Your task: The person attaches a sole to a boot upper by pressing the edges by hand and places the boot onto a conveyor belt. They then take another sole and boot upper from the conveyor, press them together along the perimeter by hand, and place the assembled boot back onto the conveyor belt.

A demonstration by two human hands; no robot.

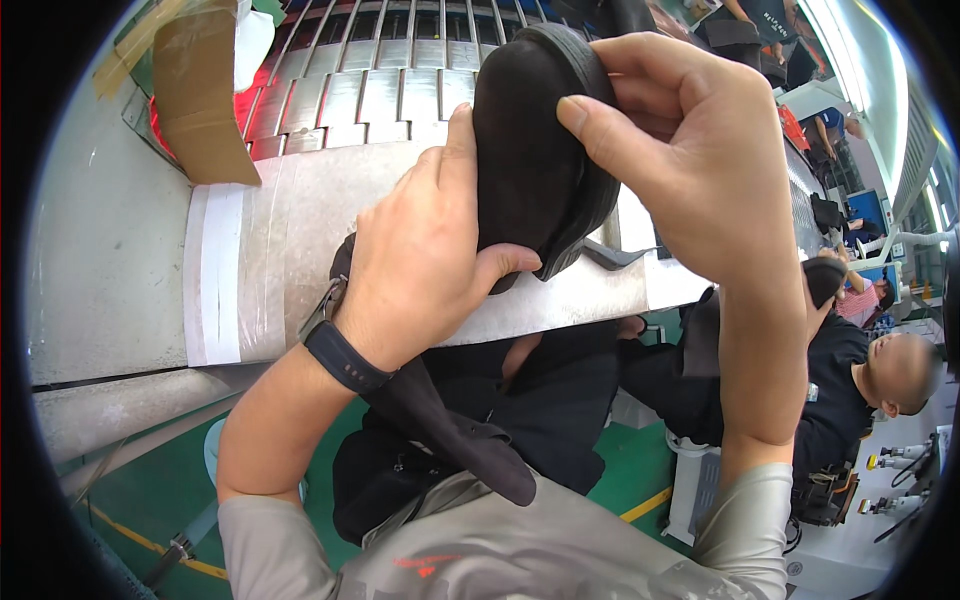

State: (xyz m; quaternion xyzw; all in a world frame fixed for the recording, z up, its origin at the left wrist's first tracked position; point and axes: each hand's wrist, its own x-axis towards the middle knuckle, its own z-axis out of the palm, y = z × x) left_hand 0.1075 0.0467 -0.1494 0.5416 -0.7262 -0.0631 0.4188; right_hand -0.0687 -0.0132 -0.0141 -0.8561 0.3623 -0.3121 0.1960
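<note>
Head view looks down on a long grey work table that runs across the left and middle of the picture, its near edge wrapped in a pale, shiny film. Behind it a slatted metal conveyor stretches away toward the top edge, lit red at its left end. A flat brown cardboard piece leans on the table's far left corner, with a strip of tan tape beside it and a white sheet just behind. Below the table the floor is green with a yellow line painted across it. A second person in a dark top sits at the right, beside a white machine stand.

A black shoe upper, rounded and soft-looking with a thicker rim along its right side, is held up above the table edge, in the middle of the picture between both hands. More black fabric pieces lie in the person's lap below it.

The left hand comes up from the lower left, a dark band on its wrist; its fingers curl around the lower part of the upper, the thumb pressed flat along the left face. The right hand arches in from the right, wrist bent, thumb and forefinger pinching the upper's thick rim near the top.
</note>
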